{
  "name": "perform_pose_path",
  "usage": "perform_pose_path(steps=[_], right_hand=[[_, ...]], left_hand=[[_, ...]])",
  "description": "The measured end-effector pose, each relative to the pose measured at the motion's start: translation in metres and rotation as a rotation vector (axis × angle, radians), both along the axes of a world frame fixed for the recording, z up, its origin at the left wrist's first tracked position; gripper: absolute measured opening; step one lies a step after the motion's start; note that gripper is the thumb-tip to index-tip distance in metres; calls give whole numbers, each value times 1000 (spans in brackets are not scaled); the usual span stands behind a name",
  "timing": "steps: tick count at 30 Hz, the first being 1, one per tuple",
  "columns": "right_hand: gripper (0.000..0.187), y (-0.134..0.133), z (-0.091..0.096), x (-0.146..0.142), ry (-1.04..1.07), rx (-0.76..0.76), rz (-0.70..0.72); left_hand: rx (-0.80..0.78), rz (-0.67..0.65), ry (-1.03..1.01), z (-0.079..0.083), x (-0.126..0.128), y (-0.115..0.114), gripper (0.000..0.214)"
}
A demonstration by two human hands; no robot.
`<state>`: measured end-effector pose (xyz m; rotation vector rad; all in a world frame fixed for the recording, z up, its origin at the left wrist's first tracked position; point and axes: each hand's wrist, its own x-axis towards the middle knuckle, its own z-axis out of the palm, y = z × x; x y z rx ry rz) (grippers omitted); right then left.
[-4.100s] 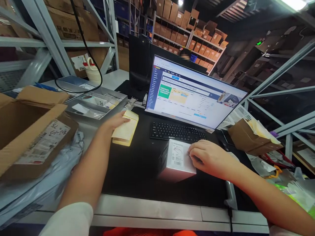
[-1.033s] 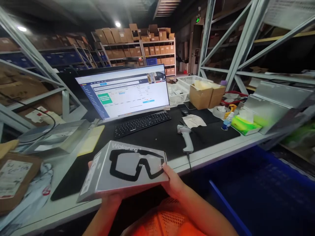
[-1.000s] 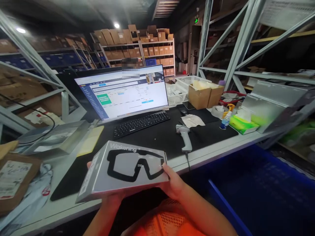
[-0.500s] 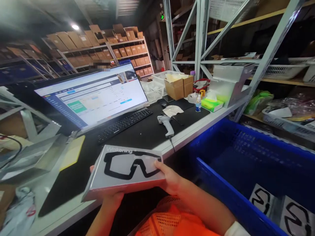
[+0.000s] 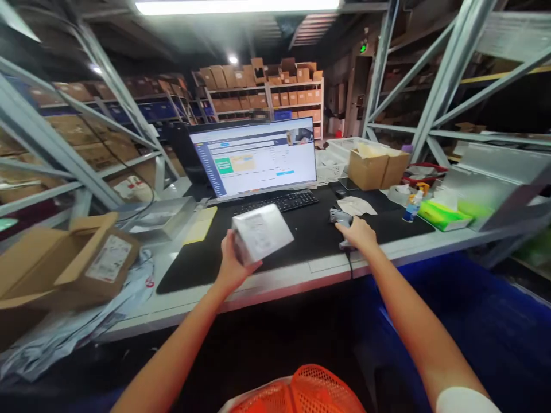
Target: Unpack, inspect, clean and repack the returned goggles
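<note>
My left hand (image 5: 231,265) is shut on a grey goggle box (image 5: 262,232) and holds it up over the black desk mat (image 5: 301,232), its end with a white label turned toward me. Out to the right, my right hand (image 5: 359,233) is closed around the grip of a grey handheld barcode scanner (image 5: 341,218) that lies on the mat. Behind them sit a black keyboard (image 5: 279,202) and a lit monitor (image 5: 255,156).
An open cardboard box (image 5: 69,261) and grey plastic mailers (image 5: 60,332) lie at the left. A metal tray (image 5: 157,215) and yellow label sheets (image 5: 200,225) lie left of the mat. A brown box (image 5: 371,168), tape, bottle and green tissue pack (image 5: 439,214) stand right. A blue bin (image 5: 473,321) is beside me.
My right hand let go of the goggle box and moved out onto the scanner. My left hand alone now holds the box, turned end-on. The view swung back to the desk.
</note>
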<state>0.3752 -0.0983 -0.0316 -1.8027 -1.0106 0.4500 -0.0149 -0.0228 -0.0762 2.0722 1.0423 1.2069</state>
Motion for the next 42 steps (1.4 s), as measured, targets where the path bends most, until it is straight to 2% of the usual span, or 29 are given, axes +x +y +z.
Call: perform_pose_path(steps=[1, 3, 5, 7, 13, 16, 18, 20, 22, 24, 29, 32, 34, 36, 40, 42], right_hand=[[34, 9, 1, 11, 13, -63, -5], [26, 21, 1, 23, 40, -140, 4], [23, 24, -2, 27, 78, -144, 29], [24, 14, -5, 27, 143, -96, 75], [31, -47, 5, 13, 448, 78, 314], [36, -63, 10, -7, 629, -24, 499], [34, -64, 12, -21, 661, -148, 606], [29, -58, 13, -30, 673, -188, 678], [21, -46, 13, -31, 666, -189, 711], [19, -27, 12, -27, 628, -187, 669], [37, 30, -7, -9, 84, -220, 443], [41, 56, -21, 8, -139, -235, 353], [47, 73, -24, 28, -275, -227, 255], [45, 98, -21, 56, -391, -218, 158], [30, 171, -10, 123, -546, -220, 12], [32, 207, -12, 147, -587, -227, 7]], left_hand=[[115, 46, 34, 6, 1, 10, 119], [294, 78, 125, 14, 6, 30, 113], [431, 76, 223, 17, 11, 49, 101], [542, 81, 298, 13, 16, 65, 96], [617, 159, 325, -4, 25, 90, 91], [656, 191, 320, -6, 24, 92, 89], [659, 200, 329, -7, 23, 92, 88], [657, 208, 338, -8, 20, 92, 88], [661, 218, 341, -9, 18, 92, 86], [661, 222, 343, -11, 15, 92, 85], [616, 240, 329, -13, 7, 91, 89], [579, 250, 314, -14, 2, 92, 93], [556, 254, 319, -16, -1, 95, 95], [538, 264, 335, -18, -4, 100, 97], [511, 286, 376, -23, -10, 109, 102], [485, 284, 387, -23, -14, 110, 101]])
